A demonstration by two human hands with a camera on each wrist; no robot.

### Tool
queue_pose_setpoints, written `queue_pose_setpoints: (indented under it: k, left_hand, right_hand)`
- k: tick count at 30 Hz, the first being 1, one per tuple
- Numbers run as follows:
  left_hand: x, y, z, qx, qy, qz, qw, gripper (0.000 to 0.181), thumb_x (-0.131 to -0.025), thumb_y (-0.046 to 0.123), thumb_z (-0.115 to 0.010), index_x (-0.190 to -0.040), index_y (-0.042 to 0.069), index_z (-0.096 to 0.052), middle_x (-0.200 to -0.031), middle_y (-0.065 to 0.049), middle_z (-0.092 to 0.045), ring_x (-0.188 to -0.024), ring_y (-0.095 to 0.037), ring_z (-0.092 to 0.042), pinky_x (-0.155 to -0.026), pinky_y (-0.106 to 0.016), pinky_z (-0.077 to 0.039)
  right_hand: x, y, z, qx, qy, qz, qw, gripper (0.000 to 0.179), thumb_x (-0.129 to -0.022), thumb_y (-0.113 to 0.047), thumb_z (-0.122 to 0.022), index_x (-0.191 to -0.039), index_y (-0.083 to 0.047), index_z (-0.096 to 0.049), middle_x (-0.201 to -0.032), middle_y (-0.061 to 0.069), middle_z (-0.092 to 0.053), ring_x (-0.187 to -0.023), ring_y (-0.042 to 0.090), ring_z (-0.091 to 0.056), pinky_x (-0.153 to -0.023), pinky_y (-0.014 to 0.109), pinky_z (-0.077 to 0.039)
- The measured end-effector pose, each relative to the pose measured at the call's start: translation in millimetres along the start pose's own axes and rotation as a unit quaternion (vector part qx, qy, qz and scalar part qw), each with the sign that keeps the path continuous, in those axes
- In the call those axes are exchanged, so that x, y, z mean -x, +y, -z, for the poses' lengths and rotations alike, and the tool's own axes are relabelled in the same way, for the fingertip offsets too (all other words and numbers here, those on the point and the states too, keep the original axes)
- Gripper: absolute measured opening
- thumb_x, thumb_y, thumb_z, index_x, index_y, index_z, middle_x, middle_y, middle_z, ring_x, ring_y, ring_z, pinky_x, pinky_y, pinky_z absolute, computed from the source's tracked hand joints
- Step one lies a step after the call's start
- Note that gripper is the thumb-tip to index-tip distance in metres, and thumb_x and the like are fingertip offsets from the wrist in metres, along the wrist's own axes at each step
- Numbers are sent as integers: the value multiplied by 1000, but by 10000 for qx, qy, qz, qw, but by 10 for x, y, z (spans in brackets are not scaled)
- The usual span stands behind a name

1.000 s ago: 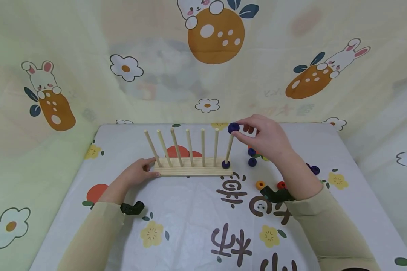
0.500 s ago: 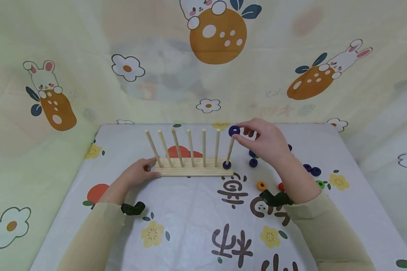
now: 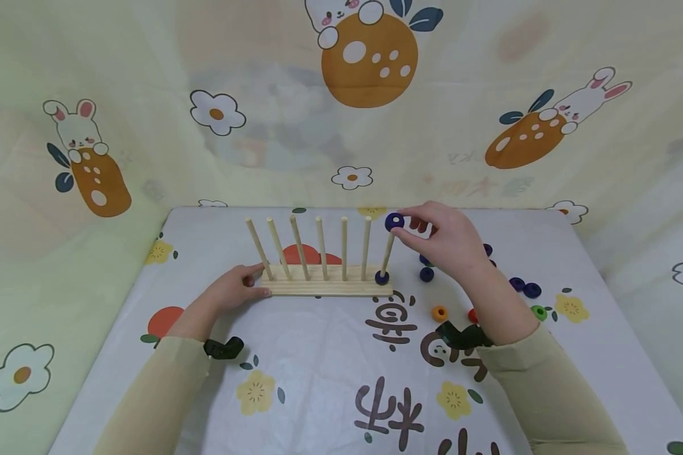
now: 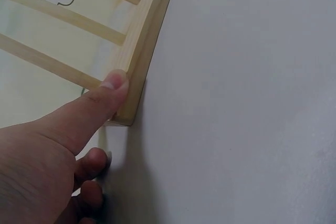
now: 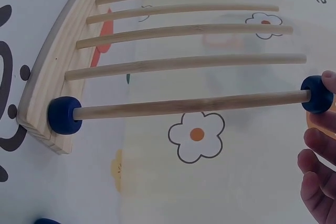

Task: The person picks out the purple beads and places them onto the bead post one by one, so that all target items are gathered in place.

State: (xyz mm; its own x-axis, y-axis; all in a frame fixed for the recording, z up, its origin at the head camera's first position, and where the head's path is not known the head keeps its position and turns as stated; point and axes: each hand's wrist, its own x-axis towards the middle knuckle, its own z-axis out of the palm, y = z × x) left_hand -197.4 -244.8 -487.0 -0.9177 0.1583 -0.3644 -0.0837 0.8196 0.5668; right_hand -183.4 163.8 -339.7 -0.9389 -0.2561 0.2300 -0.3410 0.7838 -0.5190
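Note:
A wooden rack (image 3: 324, 289) stands on the table, with a row of several upright pegs. My left hand (image 3: 232, 289) holds the left end of its base, the thumb (image 4: 116, 80) lying on the wood beside the end peg. Up at the tip of the rightmost peg (image 5: 194, 105), my right hand (image 3: 446, 240) pinches a dark blue bead (image 3: 394, 221) between thumb and fingers. In the right wrist view the peg's tip meets this bead (image 5: 315, 94). Another blue bead (image 5: 65, 115) sits at the foot of the same peg, against the base. The other pegs are bare.
Right of the rack lie loose blue beads (image 3: 427, 274), an orange bead (image 3: 440, 313), a red bead (image 3: 472, 315) partly behind the right wrist, and a green bead (image 3: 539, 313). More blue beads (image 3: 532, 290) lie farther right. A patterned cloth wall (image 3: 273, 158) rises behind the table.
The bead in my right hand has tipped so its hole shows, and the hand has come down slightly. My left hand keeps its place on the rack; the head view has shifted a little.

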Motion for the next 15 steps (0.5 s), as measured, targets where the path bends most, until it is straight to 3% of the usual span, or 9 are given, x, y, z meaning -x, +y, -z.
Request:
queue_pose_setpoints:
  k: [15]
  left_hand:
    - [9, -4, -7, -19, 20, 85, 10000, 79, -86, 42, -76, -153, 18, -40, -98, -10, -47, -93, -25, -45, -76, -39, -36]
  right_hand:
    - [-7, 13, 0, -43, -37, 23, 10000, 42, -93, -42, -68, -126, -16, -68, -98, 6, -62, -89, 25, -55, -73, 38, -45]
